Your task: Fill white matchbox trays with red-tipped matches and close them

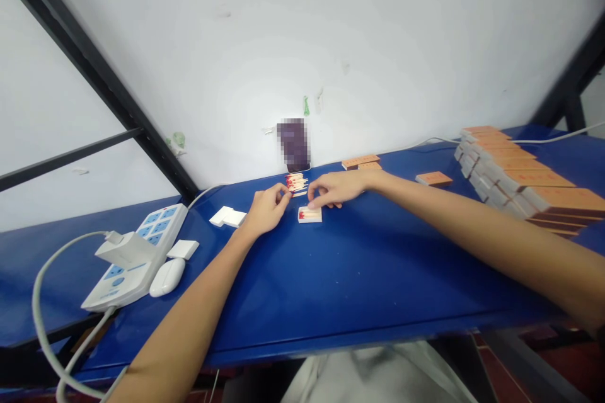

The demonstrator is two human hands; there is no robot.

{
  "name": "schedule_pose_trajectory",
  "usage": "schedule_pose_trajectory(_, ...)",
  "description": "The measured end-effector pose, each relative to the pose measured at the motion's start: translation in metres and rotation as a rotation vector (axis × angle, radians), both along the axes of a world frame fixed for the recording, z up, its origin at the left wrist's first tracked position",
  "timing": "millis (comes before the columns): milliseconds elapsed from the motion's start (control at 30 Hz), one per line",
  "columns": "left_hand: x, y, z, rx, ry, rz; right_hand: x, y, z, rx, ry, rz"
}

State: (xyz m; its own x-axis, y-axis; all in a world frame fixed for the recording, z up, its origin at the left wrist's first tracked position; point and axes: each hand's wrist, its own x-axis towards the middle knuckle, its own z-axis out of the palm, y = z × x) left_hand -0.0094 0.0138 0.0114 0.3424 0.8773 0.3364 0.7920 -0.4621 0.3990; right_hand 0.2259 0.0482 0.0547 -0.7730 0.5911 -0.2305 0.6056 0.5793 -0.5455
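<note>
Rising behind everything, a pale wall (pixel 378 44) backs a blue table (pixel 354 277). On the table's right stands a large stepped stack of orange-topped matchboxes (pixel 524 176), while a white power strip (pixel 163 227) with a plugged-in adapter (pixel 126 250) lies on the left. Between them work two bare hands. The right hand (pixel 338 189) arches down over a small matchbox tray, fingers curled, thumb pointing at its far edge; whether they pinch a match I cannot tell. The left hand (pixel 268 209) rests beside a loose pile of matches, thumb and forefinger tips brought close together at its near left edge; whether a match is between them is too small to make out. A phone (pixel 293 143), its screen blurred, leans on the wall behind the pile. The open matchbox tray (pixel 312 221) sits on the table just in front of the right hand, nearer the person than the pile of matches (pixel 297 182), and inside it lie a few red-tipped matches (pixel 309 215), heads to the left
</note>
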Motion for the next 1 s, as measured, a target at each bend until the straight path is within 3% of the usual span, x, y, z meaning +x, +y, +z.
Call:
schedule_pose_trajectory(167, -0.009, 0.008, -0.007, 0.020, 0.085, 0.042, -0.005, 0.005, -0.021, 0.413, 0.137, -0.110)
schedule_pose_trajectory(233, -0.009, 0.009, -0.009, 0.035, 0.131, 0.026, -0.011, 0.006, -0.035, 0.494, 0.148, -0.097)
schedule_pose_trajectory(333, -0.007, 0.010, -0.011, 0.042, 0.202, 0.025, -0.018, 0.004, -0.051, 0.572, 0.111, -0.186)
schedule_pose_trajectory(500, -0.004, 0.010, -0.011, 0.014, 0.254, 0.040, -0.021, 0.000, -0.058, 0.629, 0.033, -0.286)
schedule_pose_trajectory(800, 0.004, 0.010, -0.007, -0.034, 0.385, 0.126, -0.024, 0.004, -0.056, 0.624, -0.035, -0.288)
schedule_pose_trajectory(1000, 0.004, 0.010, -0.007, -0.022, 0.433, 0.116, -0.023, 0.001, -0.055, 0.635, -0.007, -0.287)
